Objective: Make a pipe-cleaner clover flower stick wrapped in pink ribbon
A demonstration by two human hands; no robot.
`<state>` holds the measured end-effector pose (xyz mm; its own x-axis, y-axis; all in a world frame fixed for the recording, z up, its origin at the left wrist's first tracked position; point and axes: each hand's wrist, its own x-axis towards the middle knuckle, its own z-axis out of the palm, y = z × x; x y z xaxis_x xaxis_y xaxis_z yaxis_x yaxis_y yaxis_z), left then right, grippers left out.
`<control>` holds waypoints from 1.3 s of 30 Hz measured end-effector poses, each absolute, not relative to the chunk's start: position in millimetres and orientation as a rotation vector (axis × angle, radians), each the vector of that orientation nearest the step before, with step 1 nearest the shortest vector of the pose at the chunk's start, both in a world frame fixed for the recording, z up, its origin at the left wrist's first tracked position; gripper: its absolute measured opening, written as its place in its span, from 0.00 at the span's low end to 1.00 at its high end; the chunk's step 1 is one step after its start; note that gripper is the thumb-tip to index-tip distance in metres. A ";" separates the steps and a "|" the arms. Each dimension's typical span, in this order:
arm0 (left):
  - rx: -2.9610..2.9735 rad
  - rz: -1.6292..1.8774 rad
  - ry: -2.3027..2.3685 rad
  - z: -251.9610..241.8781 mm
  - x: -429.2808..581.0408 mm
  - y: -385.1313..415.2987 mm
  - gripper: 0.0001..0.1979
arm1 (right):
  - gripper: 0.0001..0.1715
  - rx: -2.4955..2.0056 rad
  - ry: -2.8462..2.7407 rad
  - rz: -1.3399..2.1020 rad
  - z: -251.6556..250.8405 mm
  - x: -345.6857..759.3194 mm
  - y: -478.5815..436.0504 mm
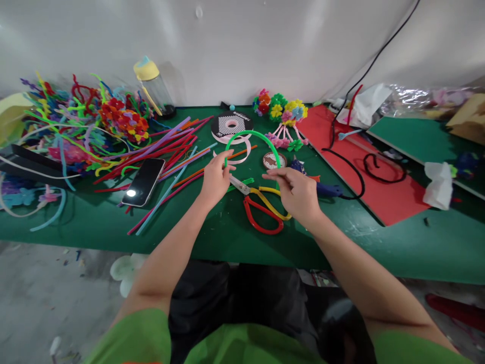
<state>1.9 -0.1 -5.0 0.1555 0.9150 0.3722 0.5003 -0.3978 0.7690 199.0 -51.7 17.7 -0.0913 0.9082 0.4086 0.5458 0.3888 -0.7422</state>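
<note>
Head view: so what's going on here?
The person's left hand and right hand pinch a green pipe cleaner, bent into an arch between them. Scissors lie on the green table below; loose pipe cleaners and a phone are to the left, and bright flowers sit at the back.

green stem (250,133): partly behind right fingers (278,173) | black cable (332,132): cut by top edge

Shirt (250,346) is green, left sleeve (131,336) and right sleeve (409,349) same green, both short, ending near the elbow. Sliver of orange-red (141,362) beside the shirt, at its left sleeve. Trousers just beyond the shirt front (271,296): near-black, creased; forearms below the shirt sleeves bare.
</note>
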 end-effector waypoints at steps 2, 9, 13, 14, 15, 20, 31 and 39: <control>1.883 1.153 1.268 -3.8 3.7 -1.0 0.20 | 0.05 -1.219 -1.672 0.673 15.7 197.9 -52.5; 1.810 0.952 0.952 4.7 10.2 -10.0 0.26 | 0.13 -1.193 -1.441 1.018 17.1 194.5 -52.1; 1.848 0.864 0.836 6.2 12.7 -14.7 0.30 | 0.08 -1.227 -1.381 1.102 20.7 194.7 -50.5; 1.862 0.847 0.826 6.6 13.2 -15.7 0.31 | 0.08 -1.225 -1.367 1.121 20.6 194.7 -50.1; 1.877 0.830 0.822 7.0 13.8 -16.7 0.31 | 0.08 -1.217 -1.354 1.141 19.9 194.7 -49.7; 1.945 0.774 0.819 8.9 17.1 -21.2 0.30 | 0.08 -1.184 -1.315 1.207 12.8 193.7 -48.2; 2.018 0.768 0.767 10.1 21.2 -24.4 0.29 | 0.06 -1.191 -1.267 1.190 6.6 190.7 -47.9; 1.961 0.790 0.751 11.3 21.9 -26.1 0.27 | 0.08 -1.168 -1.231 1.254 5.8 194.4 -46.2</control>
<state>21.9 -26.1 11.3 0.6166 0.7504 0.2379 0.1993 -0.4412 0.8750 194.4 -46.2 5.8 -0.0498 0.9988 0.0027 -0.0214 0.0017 -0.9998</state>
